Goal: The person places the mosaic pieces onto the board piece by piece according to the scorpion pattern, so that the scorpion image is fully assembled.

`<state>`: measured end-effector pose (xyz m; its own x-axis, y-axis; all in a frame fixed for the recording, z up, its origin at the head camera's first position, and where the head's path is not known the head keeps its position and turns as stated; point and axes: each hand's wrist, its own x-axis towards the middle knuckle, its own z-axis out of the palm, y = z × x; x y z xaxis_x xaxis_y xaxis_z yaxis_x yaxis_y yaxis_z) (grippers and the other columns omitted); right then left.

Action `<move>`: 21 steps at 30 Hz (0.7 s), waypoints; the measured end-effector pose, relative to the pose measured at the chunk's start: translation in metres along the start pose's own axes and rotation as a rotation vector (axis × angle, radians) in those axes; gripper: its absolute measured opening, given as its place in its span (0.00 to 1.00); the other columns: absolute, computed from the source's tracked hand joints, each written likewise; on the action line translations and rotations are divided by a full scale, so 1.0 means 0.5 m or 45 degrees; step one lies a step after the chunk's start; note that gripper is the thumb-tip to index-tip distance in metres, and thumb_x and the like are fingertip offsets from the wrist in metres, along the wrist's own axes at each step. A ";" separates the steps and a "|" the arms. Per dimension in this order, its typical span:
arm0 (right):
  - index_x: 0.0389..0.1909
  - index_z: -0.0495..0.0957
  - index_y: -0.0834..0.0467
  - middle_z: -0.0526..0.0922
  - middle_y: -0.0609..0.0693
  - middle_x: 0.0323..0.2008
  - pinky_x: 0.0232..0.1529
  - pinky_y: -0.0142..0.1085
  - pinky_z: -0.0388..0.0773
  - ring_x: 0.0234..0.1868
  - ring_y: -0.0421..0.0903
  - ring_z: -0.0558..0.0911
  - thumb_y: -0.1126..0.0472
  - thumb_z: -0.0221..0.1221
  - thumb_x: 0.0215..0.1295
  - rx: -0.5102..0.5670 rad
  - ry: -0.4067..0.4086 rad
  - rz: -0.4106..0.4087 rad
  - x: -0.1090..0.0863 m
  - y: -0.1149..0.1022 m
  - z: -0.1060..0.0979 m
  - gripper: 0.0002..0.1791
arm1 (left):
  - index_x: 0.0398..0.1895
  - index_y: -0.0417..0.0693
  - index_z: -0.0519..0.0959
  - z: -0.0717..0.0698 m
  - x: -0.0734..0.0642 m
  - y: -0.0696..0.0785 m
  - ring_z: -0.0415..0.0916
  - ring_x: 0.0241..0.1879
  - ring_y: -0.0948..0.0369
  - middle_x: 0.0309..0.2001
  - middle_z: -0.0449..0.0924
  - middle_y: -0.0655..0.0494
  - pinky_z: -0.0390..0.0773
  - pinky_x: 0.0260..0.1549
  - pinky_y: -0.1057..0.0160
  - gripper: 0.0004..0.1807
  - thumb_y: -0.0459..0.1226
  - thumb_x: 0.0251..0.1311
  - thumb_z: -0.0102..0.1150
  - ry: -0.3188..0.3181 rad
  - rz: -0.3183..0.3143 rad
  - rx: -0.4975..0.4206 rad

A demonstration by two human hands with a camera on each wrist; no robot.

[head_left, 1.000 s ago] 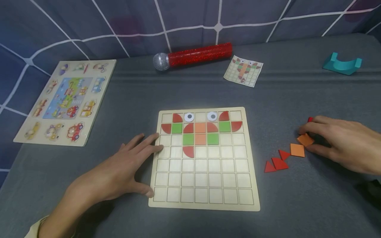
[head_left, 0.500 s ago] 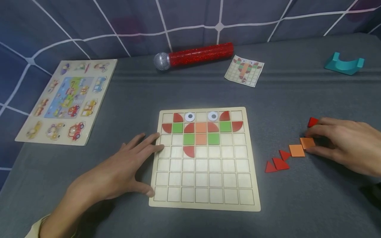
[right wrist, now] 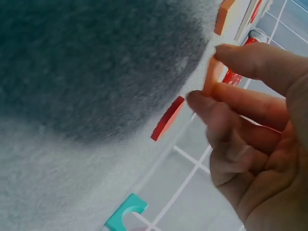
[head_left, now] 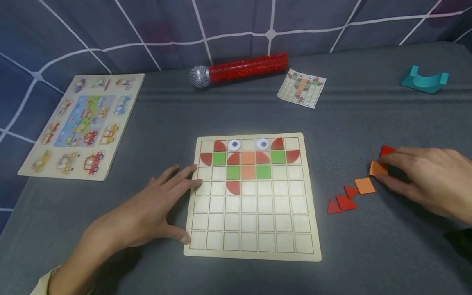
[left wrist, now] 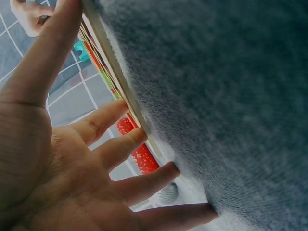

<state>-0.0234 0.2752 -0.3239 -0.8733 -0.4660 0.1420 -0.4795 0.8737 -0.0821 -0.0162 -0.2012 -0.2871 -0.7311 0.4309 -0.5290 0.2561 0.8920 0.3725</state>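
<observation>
One orange square [head_left: 375, 169] is pinched between the thumb and fingers of the right hand [head_left: 427, 176], off the right side of the grid board [head_left: 248, 223] and well apart from it; whether it has left the grey table [head_left: 162, 114], I cannot tell. To handle it well, I would hold it by opposite edges, keep it level and raise it clear before any sideways move, so the spare square [head_left: 365, 185] just beside it is not pushed about. The left hand [head_left: 147, 217] has its fingers spread wide, fingertips at the board's left edge; a light, steady touch there should keep the board from sliding.

Besides that one spare square, four red pieces lie loose: two small triangles [head_left: 333, 207], one larger piece [head_left: 346, 203] between them, and one red piece [head_left: 386, 150] partly hidden by the right hand in the head view. The board has seven rows of seven cells, bearing two orange tiles [head_left: 248, 158], four green squares [head_left: 278, 157], seven red quarter circles [head_left: 233, 188] and two round eyes [head_left: 234, 145]. Beyond it lie one microphone [head_left: 247, 69], one pattern card [head_left: 301, 88], one teal stand [head_left: 424, 82] and one picture puzzle [head_left: 82, 127].
</observation>
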 end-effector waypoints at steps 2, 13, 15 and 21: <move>0.32 0.83 0.62 0.74 0.45 0.22 0.13 0.35 0.60 0.16 0.36 0.62 0.26 0.32 0.68 0.034 0.052 -0.037 0.003 -0.003 -0.003 0.47 | 0.74 0.58 0.62 0.000 0.000 0.000 0.36 0.75 0.38 0.79 0.42 0.54 0.43 0.62 0.25 0.61 0.65 0.30 0.75 -0.002 0.004 -0.001; 0.39 0.85 0.52 0.77 0.38 0.31 0.19 0.32 0.70 0.23 0.30 0.68 0.59 0.75 0.45 0.170 -0.005 -0.156 0.049 -0.078 -0.019 0.17 | 0.74 0.58 0.62 0.000 0.001 -0.001 0.37 0.74 0.38 0.79 0.43 0.53 0.44 0.61 0.24 0.62 0.66 0.29 0.74 0.008 0.015 0.018; 0.40 0.85 0.51 0.76 0.36 0.31 0.20 0.29 0.70 0.24 0.29 0.68 0.59 0.75 0.46 0.225 0.013 -0.207 0.060 -0.095 -0.020 0.17 | 0.74 0.58 0.62 -0.001 0.000 -0.001 0.37 0.75 0.39 0.79 0.43 0.54 0.44 0.61 0.24 0.62 0.66 0.30 0.74 0.008 0.020 0.022; 0.39 0.85 0.50 0.76 0.34 0.32 0.22 0.25 0.69 0.25 0.28 0.70 0.59 0.72 0.53 0.407 0.044 -0.320 0.098 -0.148 -0.018 0.12 | 0.74 0.58 0.62 0.000 0.001 -0.001 0.37 0.74 0.38 0.79 0.42 0.53 0.44 0.61 0.24 0.62 0.66 0.29 0.74 0.001 0.017 0.027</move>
<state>-0.0299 0.1892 -0.3022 -0.7245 -0.6499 0.2295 -0.6852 0.6428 -0.3425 -0.0167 -0.2012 -0.2876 -0.7280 0.4428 -0.5234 0.2794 0.8888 0.3632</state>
